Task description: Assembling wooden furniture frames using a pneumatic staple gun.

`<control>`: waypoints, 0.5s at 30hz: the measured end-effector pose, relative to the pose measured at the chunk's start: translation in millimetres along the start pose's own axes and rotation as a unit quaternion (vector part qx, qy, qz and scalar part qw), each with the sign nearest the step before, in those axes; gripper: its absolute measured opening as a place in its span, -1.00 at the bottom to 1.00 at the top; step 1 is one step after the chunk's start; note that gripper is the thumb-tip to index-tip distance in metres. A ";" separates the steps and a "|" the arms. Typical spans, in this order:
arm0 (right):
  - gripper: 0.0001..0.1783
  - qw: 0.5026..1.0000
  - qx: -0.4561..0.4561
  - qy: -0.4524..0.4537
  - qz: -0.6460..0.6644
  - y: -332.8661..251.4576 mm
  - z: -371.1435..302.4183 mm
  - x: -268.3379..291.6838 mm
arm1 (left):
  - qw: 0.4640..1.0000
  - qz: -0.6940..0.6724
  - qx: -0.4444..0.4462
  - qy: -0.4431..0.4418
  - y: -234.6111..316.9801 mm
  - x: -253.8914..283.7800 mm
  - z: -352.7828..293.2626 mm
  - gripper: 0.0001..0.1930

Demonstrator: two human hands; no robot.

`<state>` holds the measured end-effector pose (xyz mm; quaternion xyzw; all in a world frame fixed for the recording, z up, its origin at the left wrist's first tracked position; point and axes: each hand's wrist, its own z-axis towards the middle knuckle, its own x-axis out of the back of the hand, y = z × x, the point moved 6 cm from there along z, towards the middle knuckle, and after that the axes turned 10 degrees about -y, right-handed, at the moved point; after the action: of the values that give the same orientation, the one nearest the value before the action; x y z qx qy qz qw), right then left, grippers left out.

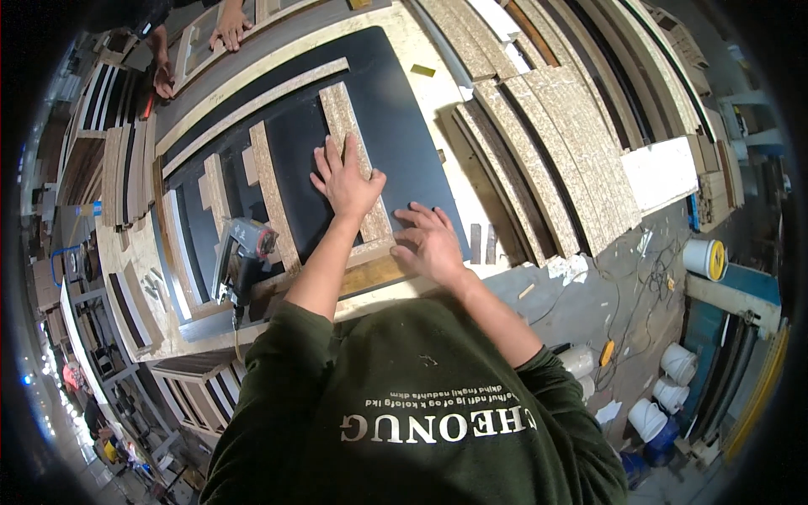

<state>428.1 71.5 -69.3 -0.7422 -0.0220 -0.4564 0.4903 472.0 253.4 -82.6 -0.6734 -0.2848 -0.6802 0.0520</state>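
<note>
My left hand [347, 183] lies palm down across a particle-board strip [338, 109], its fingers stretched out and its thumb at the strip's right edge. Beneath that strip is a large black panel [295, 160]. My right hand [431, 242] rests at the panel's near right corner, beside the strip's near end, fingers apart and holding nothing visible. Left of my left forearm, a nail gun [244, 251] stands on the near part of the frame. Between it and my left hand runs another particle-board strip [273, 189]. A longer strip [252, 105] lies along the far side.
Stacked particle-board strips [572, 143] stand to the right. Another person's hand [230, 29] rests on a frame at the far left. White buckets [648, 417] and a loose cable [619, 286] are on the floor at right. More cut strips [126, 168] lie at left.
</note>
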 end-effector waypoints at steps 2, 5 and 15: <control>-0.72 1.000 0.008 0.002 0.005 0.4 1.9 2.2 | 1.000 -0.003 0.007 -0.005 -2.9 1.1 -3.7 -0.18; -0.70 1.000 0.023 -0.018 0.004 -1.2 7.8 7.8 | 0.999 -0.027 0.010 -0.015 -11.1 4.0 -7.8 -0.12; -0.17 0.996 0.059 0.016 0.065 -2.3 142.4 31.3 | 0.972 -0.116 0.101 0.179 -180.9 119.9 -133.3 -0.21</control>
<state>538.6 166.2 -60.4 -0.7046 0.0076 -0.4330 0.5622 261.1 380.5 -17.4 -0.4943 -0.4142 -0.7588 0.0912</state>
